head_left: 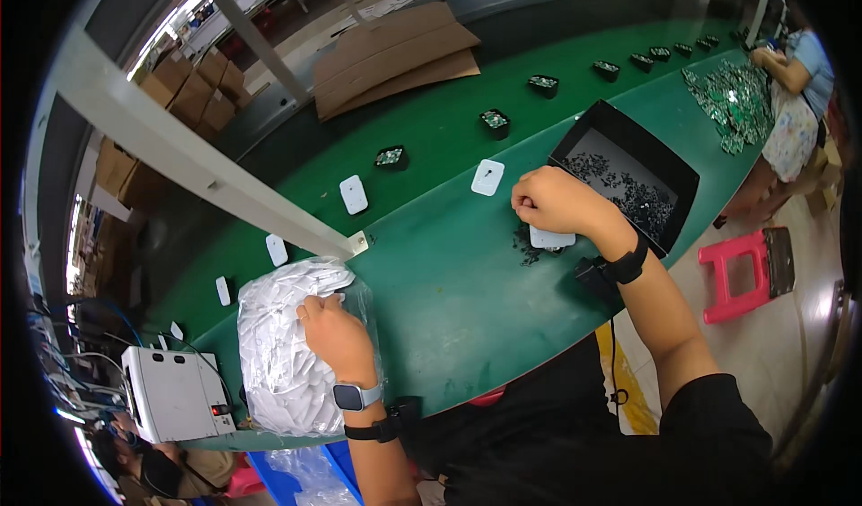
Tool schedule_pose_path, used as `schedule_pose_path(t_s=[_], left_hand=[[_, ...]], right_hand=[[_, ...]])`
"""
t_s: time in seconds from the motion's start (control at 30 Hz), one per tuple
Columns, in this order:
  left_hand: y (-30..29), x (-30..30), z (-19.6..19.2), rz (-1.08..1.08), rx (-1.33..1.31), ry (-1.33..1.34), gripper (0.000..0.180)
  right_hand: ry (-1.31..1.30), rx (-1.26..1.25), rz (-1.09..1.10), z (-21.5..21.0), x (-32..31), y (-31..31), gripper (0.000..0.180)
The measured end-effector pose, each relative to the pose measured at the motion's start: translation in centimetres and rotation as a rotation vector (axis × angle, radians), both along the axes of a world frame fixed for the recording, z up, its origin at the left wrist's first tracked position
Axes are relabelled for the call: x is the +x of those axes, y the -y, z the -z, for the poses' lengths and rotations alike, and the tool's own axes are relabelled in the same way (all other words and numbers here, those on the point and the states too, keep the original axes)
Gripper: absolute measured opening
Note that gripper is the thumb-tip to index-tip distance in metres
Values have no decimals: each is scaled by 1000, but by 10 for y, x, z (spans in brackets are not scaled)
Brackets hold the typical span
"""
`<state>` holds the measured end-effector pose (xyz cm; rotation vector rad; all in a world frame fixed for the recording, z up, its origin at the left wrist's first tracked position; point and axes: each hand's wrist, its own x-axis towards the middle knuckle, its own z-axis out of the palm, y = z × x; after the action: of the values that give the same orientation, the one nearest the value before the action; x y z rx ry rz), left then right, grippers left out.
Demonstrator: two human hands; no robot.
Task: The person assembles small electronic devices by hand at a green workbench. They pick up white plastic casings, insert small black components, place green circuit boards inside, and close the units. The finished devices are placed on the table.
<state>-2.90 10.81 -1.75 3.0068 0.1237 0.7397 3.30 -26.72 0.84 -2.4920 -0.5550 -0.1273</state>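
My left hand [337,331] rests on a clear plastic bag [364,304] heaped with thin white pieces [278,344]; its fingers curl into the heap, and what they grip is hidden. My right hand [561,202] is closed in a pinch, and I cannot make out anything between the fingertips. Right under it lies a white rounded cover [551,238], partly hidden by the hand. Small black parts [525,247] are scattered beside that cover. Just behind the right hand stands a black tray [680,181] holding many more of these black parts. Another white rounded cover [488,177] lies left of the right hand.
Along the green belt [440,169] stand several black housings with circuit boards [494,123] and white-topped units [354,195]. A white post [206,169] rises beside the bag. A grey box [175,394] sits left. Green boards [732,102] are piled near a co-worker [795,70]. Cardboard [386,61] lies beyond.
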Motion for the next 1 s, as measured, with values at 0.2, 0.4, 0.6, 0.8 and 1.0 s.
schedule_pose_path(t_s=[0.2, 0.4, 0.6, 0.8, 1.0], left_hand=[[14, -9, -25, 178, -98, 177, 14], [46, -9, -23, 486, -1404, 103, 20], [73, 20, 14, 742, -2515, -278, 37], [81, 24, 19, 659, -2794, -371, 30], [79, 22, 22, 623, -2651, -393, 46]], right_hand=[[-13, -113, -223, 13, -6, -13, 9], [38, -347, -230, 29, -2, -21, 6], [-82, 102, -396, -14, 2, -44, 13], [-188, 477, -426, -20, 8, -109, 13], [-166, 577, -311, 4, 10, -120, 8]])
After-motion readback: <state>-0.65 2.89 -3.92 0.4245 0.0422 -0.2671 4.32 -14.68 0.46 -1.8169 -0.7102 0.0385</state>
